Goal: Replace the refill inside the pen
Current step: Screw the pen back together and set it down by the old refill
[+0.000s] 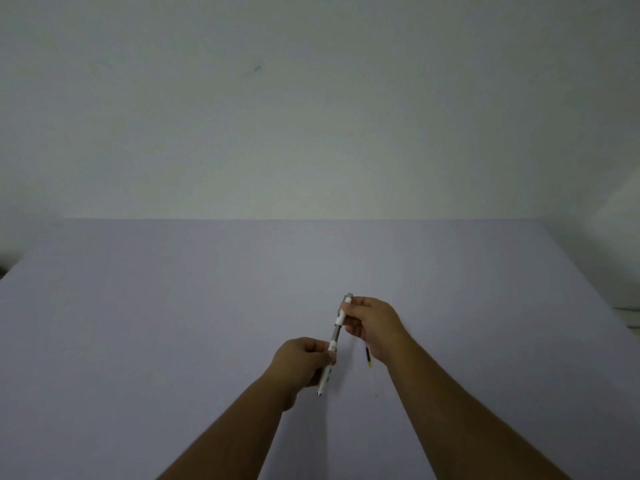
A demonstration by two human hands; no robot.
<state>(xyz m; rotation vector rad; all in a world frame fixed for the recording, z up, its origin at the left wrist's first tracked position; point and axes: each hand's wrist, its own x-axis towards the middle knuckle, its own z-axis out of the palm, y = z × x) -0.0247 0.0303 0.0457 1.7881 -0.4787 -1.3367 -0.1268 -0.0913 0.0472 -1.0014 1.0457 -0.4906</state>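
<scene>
A white pen [335, 341] hangs above the pale table [173, 323], tilted with its tip low and near me. My left hand [304, 362] grips the lower barrel near the tip. My right hand [370, 323] pinches the upper barrel by the clicker end. The two halves sit slightly apart, and a grey inner section shows between them. A thin dark refill [368, 356] with a yellow end sticks out below my right hand; whether that hand holds it or it lies on the table I cannot tell.
The table's far edge meets a plain light wall [311, 116]. Dim objects sit beyond the table's right edge [628, 317].
</scene>
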